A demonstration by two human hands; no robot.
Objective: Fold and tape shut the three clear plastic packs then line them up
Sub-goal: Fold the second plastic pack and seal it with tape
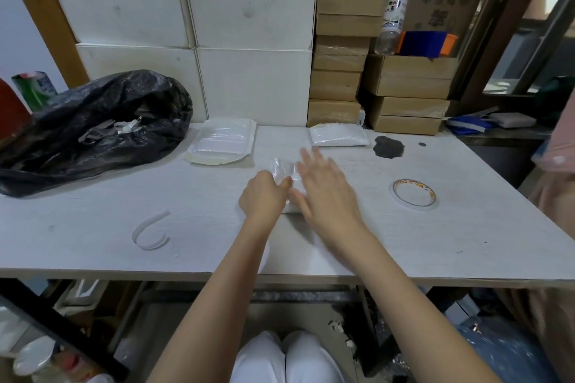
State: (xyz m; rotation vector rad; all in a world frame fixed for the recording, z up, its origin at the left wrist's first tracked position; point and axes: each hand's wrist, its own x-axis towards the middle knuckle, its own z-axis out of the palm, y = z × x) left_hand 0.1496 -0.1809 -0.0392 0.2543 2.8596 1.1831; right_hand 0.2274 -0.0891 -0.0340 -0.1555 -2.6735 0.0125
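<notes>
Much of the small clear plastic pack (283, 172) at the middle of the white wood-grain table (404, 236) is hidden beneath the two hands, and its outline is blurred; only its crinkled far end and a strip of its near edge can be made out. The left hand (263, 196) is curled, and the pack's left side is pinched between its thumb and fingertips. The right hand (326, 190) is laid flat over the pack's right part with the fingers straight and slightly spread; whether the palm is pressed down on the plastic cannot be told because of motion blur.

A larger stack of clear plastic packs on a cream backing sheet (221, 141) is seen at the far edge of the table, left of the hands, and a folded clear plastic pack with white contents (339, 135) lies at the far edge to the right, both well apart from the hands. A roll of clear adhesive tape (413, 193) lies flat to the right of the right hand. A curled white strip (149, 232) lies nearer, to the left. A crumpled black plastic bag (96, 130), cut off by the left edge, is seen on the far left.
</notes>
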